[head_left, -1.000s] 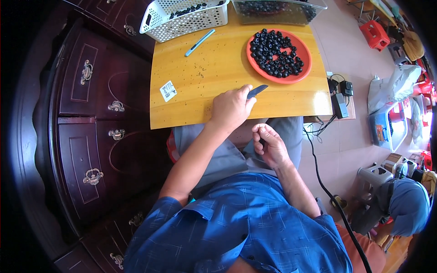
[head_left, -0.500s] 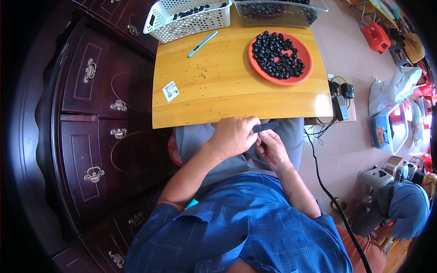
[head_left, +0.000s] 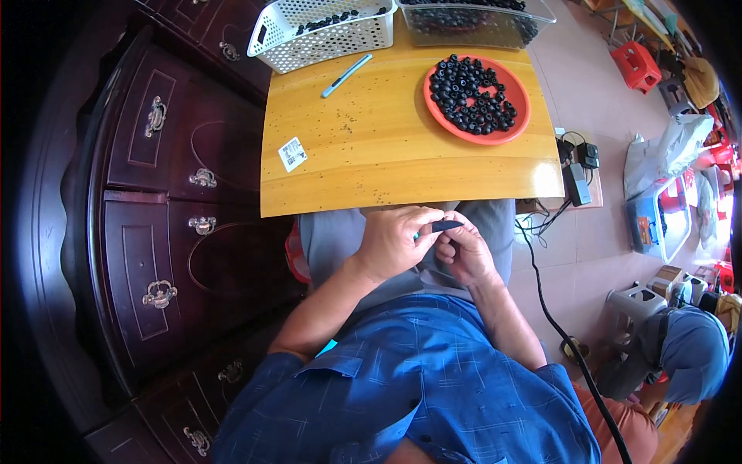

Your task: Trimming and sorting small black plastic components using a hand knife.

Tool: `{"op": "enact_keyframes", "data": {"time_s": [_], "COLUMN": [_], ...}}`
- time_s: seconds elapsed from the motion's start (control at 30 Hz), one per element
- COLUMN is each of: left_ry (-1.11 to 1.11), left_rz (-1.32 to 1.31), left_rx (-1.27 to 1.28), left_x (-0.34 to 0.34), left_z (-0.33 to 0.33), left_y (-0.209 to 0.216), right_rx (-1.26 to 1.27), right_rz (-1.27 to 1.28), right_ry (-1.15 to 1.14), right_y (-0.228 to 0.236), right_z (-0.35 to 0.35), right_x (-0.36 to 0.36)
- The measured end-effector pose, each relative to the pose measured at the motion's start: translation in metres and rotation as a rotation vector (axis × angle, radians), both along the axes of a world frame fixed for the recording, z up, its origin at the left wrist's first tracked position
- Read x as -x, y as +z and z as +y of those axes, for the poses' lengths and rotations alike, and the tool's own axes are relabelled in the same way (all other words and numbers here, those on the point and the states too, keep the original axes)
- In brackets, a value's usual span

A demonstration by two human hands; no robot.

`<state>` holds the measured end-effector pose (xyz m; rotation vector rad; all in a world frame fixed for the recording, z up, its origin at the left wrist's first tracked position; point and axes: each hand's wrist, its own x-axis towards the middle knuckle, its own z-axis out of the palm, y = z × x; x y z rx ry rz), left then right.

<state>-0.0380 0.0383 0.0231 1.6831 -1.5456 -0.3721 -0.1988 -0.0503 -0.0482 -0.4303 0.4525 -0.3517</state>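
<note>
Just below the table's front edge, over my lap, both hands work close together. My left hand [head_left: 394,243] is closed around a small knife, its dark pointed blade [head_left: 445,226] reaching right; a speck of teal shows by the fingers. The fingers of my right hand [head_left: 468,254] are pinched at the blade's tip; whatever they hold, if anything, is hidden. Beyond them on the table sits a red plate [head_left: 522,116] of black, bead-like round pieces [head_left: 464,85], several with open, ring-like ends.
A white perforated basket [head_left: 328,48] and a clear plastic bin [head_left: 471,37], both with black pieces inside, stand at the table's far edge. A teal-grey pen-shaped cutter [head_left: 346,76] and a white label [head_left: 292,155] lie on the wooden table [head_left: 386,155]. A black cable [head_left: 549,309] hangs at right.
The knife blade has turned and lowered slightly, its tip now against my right fingers. Both hands have shifted only a little. The plate and containers stay where they were.
</note>
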Motion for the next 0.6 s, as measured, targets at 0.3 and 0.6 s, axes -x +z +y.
{"op": "enact_keyframes", "data": {"time_s": [0.3, 0.6], "left_ry": [0.081, 0.030], "left_rz": [0.025, 0.138], "left_rx": [0.173, -0.122], "left_x": [0.001, -0.011], "left_z": [0.006, 0.004], "left_y": [-0.005, 0.009], "right_rx": [-0.016, -0.013], "right_rz": [-0.098, -0.149], "right_ry": [-0.005, 0.027], "right_y": [0.009, 0.013], "right_z": [-0.001, 0.000], "right_x": [-0.003, -0.003]}}
